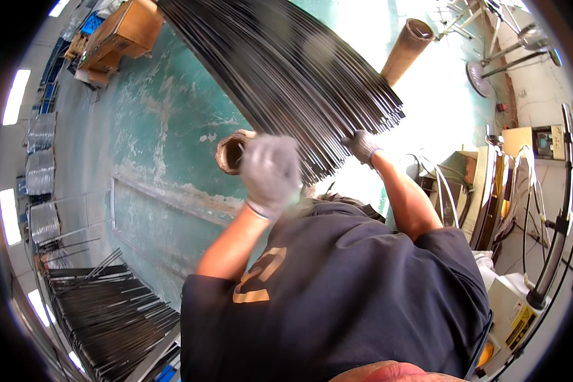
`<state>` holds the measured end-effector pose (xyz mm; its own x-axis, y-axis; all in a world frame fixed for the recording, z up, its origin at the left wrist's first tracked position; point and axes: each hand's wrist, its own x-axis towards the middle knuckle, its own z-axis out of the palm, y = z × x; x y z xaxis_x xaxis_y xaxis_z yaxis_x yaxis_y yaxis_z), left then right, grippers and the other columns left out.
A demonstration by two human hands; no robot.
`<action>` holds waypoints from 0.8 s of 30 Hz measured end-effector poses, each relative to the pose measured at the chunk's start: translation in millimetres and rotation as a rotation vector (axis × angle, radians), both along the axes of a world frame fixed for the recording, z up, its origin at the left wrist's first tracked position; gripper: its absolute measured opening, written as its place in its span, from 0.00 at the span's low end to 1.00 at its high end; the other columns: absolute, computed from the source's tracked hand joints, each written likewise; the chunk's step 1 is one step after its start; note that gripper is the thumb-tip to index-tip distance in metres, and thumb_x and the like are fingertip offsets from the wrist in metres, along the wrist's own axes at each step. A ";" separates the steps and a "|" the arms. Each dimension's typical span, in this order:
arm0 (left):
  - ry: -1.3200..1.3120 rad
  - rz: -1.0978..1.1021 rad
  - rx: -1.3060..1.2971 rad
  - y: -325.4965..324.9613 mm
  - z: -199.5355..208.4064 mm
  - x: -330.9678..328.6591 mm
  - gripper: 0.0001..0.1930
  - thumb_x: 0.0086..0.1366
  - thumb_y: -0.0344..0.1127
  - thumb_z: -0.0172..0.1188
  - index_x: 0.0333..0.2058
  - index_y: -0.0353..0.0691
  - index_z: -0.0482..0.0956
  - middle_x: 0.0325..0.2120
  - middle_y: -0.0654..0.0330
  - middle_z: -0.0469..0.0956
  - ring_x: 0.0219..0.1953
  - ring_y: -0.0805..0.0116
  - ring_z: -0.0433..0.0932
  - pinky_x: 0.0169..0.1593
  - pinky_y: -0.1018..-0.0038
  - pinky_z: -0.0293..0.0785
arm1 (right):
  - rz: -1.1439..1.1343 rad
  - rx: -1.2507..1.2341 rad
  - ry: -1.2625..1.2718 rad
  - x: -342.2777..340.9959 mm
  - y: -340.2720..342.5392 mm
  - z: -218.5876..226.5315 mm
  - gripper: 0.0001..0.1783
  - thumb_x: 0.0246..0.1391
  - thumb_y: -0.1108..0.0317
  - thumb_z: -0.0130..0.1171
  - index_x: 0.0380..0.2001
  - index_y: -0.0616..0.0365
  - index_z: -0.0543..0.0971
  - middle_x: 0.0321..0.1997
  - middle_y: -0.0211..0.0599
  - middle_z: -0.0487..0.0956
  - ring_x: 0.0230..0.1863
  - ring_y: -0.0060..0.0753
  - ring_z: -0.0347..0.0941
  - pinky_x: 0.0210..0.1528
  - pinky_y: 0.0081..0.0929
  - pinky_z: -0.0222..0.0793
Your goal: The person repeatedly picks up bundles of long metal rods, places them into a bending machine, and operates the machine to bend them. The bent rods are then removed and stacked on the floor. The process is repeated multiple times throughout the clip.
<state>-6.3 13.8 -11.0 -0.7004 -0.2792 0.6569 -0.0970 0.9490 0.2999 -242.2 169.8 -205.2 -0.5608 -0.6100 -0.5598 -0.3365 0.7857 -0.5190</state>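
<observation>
In the head view, dark strips [286, 70] lie between a left tube [225, 155] and a right tube [405, 56], probably against spreading. Our right hand [363, 146] meets their near edge, perhaps steadying it; our left hand [270, 173] blurs by the near-left corner; we cannot tell either's grip.

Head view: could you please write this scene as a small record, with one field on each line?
Main load: many long thin black rods, lying side by side
Left hand: grey-gloved, blurred, beside the rods' near end; grip unclear
Right hand: gloved, at the rods' near ends; grip unclear
Beside left hand: open end of a brown tube; contact unclear
Beyond right hand: another brown tube, by the rods' right edge
Floor: green, worn, with pale patches
Lower left: second pile of dark rods
</observation>
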 end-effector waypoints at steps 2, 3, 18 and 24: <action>-0.025 -0.203 0.327 43.3 -24.5 1.4 0.08 0.60 0.29 0.63 0.39 0.38 0.81 0.35 0.54 0.82 0.41 0.52 0.81 0.50 0.61 0.77 | -0.107 -0.030 -0.018 29.4 58.9 -1.0 0.31 0.67 0.45 0.58 0.38 0.71 0.82 0.24 0.50 0.79 0.28 0.41 0.75 0.37 0.44 0.73; -0.102 -0.181 0.494 57.2 -43.0 -6.8 0.08 0.61 0.30 0.64 0.39 0.38 0.81 0.35 0.56 0.82 0.41 0.56 0.81 0.50 0.63 0.77 | -0.141 -0.040 0.024 38.9 90.8 10.7 0.32 0.67 0.45 0.58 0.40 0.73 0.82 0.28 0.59 0.80 0.28 0.42 0.75 0.39 0.45 0.73; -0.102 -0.078 2.591 34.5 -162.4 -57.5 0.10 0.73 0.32 0.52 0.39 0.29 0.76 0.34 0.50 0.79 0.37 0.54 0.80 0.48 0.56 0.82 | -0.623 0.444 0.911 374.8 381.2 128.0 0.20 0.59 0.53 0.65 0.21 0.52 0.72 0.22 0.44 0.75 0.28 0.54 0.74 0.33 0.49 0.68; -0.168 -0.325 2.522 86.3 -64.8 -59.3 0.09 0.73 0.33 0.55 0.40 0.32 0.78 0.34 0.54 0.77 0.37 0.60 0.79 0.50 0.58 0.79 | -0.836 0.470 0.889 449.4 462.5 100.3 0.15 0.60 0.58 0.65 0.25 0.53 0.75 0.26 0.45 0.76 0.33 0.56 0.74 0.37 0.49 0.67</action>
<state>-65.6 100.1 -75.8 -0.8363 0.0093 -0.5482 -0.2192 -0.9221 0.3188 207.2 632.3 -105.0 -0.9585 0.2522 0.1327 0.2552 0.9669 0.0058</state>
